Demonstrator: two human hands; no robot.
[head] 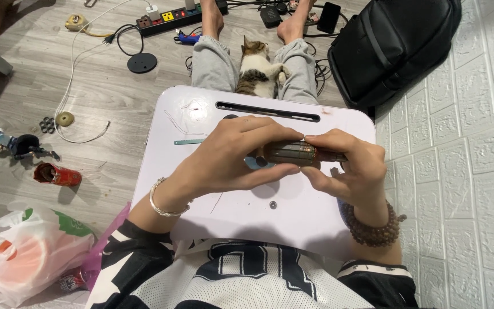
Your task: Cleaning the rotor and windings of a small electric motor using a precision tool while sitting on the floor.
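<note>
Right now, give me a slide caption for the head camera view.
Both hands, left hand and right hand, grip a dark brown cylindrical object over a white lap tray.

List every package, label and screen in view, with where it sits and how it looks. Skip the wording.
Plastic bag: floor, lower left; crumpled, white with orange and green patches.
Can: floor, left of the lap desk; lying on its side, red, open end showing.
Phone: floor, top, beside the black backpack; flat black slab, screen dark.
Brown cylinder: held in both hands, left hand and right hand; label too blurred to tell.
</note>
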